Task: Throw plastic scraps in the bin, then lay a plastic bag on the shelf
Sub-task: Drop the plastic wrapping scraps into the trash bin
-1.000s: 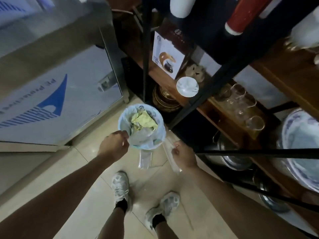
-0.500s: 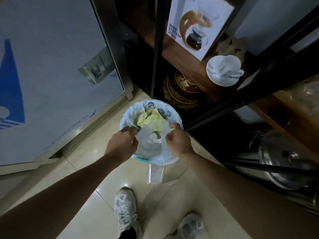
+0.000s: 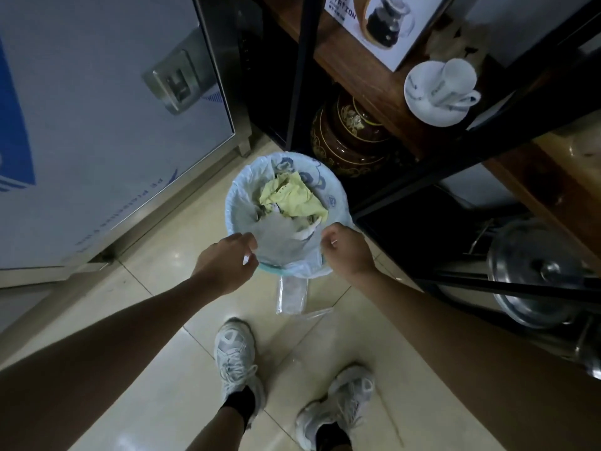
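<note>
left hand and right hand: each grip pinches plastic sheet | over bin near rim | floor beside bin free

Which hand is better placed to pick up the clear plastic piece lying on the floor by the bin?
Probably the right hand: the clear plastic piece lies slightly nearer it, below the bin. Close call.

Head camera looks steeply down, close above the bin.

Room was pretty dim: glossy beige tiled floor, a steel cabinet under white protective film, and a dark-framed wooden shelving unit.
</note>
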